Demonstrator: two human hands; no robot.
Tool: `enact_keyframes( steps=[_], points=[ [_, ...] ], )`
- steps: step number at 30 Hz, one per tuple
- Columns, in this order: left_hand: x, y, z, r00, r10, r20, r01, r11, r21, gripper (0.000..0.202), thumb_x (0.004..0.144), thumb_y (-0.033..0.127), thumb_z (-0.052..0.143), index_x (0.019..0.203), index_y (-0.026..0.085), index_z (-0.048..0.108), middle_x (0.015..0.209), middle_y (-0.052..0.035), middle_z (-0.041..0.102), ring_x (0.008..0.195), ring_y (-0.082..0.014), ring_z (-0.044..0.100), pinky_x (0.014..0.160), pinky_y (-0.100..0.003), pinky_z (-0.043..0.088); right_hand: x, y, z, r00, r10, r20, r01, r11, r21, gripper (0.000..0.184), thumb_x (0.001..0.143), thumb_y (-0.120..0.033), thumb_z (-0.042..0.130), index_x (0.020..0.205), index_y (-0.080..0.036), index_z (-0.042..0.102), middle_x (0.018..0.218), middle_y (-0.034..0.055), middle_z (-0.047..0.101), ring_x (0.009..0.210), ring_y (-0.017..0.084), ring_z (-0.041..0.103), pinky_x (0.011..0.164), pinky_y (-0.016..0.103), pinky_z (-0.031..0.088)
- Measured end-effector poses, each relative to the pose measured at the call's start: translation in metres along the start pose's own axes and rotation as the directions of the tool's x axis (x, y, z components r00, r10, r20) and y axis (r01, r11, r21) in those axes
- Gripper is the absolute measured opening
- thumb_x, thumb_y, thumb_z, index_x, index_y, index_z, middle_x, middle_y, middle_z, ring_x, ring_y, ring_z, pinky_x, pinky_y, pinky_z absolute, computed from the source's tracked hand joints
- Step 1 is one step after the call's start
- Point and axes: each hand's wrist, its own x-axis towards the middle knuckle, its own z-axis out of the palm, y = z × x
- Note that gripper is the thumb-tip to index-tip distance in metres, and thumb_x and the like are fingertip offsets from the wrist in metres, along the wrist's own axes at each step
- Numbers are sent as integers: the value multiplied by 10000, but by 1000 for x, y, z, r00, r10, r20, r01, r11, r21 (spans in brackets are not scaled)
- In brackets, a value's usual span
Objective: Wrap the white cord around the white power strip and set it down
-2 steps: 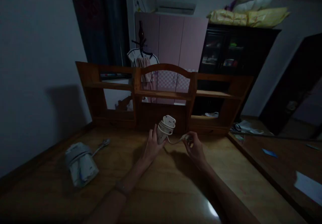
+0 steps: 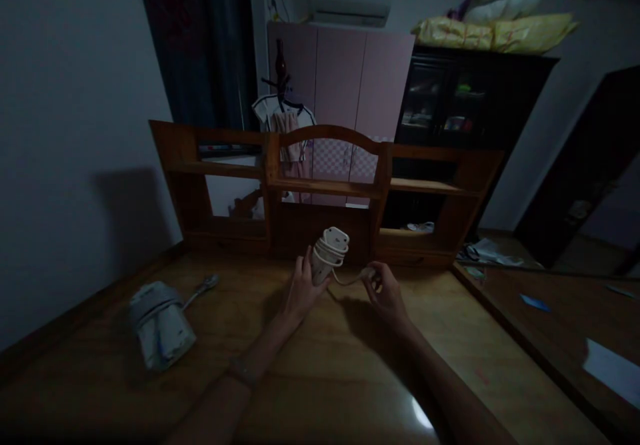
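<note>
My left hand (image 2: 301,290) is wrapped around a white power strip (image 2: 336,240), held tilted above the wooden desktop. Several turns of its pale cord (image 2: 327,258) go round the strip's upper part. The cord's loose end runs across to the right, where my right hand (image 2: 389,295) pinches the plug (image 2: 368,274) between thumb and fingers. Those fingers partly cover the plug. Farther left on the desktop lies a second white bundle (image 2: 167,335) with a cord wound round it, its plug (image 2: 210,281) sticking out to the right.
A wooden shelf unit (image 2: 325,188) stands along the desktop's back edge. To the left is a wall (image 2: 75,132). A lower brown surface on the right carries a blue card (image 2: 535,302) and a white paper (image 2: 613,368). Light glares off the desktop near my right forearm.
The plug appears turned slightly in my right hand's fingers. My left hand and the power strip have hardly moved.
</note>
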Motion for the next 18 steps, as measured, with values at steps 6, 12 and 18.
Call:
enact_keyframes(
  steps=[6,12,18],
  points=[
    [-3,8,-3,996,64,-62,-68,996,-57,742,763,431,630,1385,223,282,1183,-112,451,1035,-238,547,845,-352,477,-5,6,2,986,-57,158,72,994,-87,254,815,-189,510,1064,-220,547,981,59,593,872,187,560,737,293,448],
    [-4,16,-10,981,191,-39,-193,977,-88,664,781,412,601,1335,185,314,1167,-134,470,1056,-254,523,836,-370,481,-6,10,2,975,-67,214,110,975,-193,235,794,-167,542,1022,-209,581,948,61,601,871,188,552,745,294,449],
    [-12,22,-14,892,440,105,-432,897,-90,817,778,429,586,1404,159,135,1264,-175,415,1180,-281,447,920,-394,451,-4,1,3,953,-178,245,198,978,-59,239,779,-287,639,1005,-207,632,1023,67,627,901,208,571,774,336,485]
  ],
)
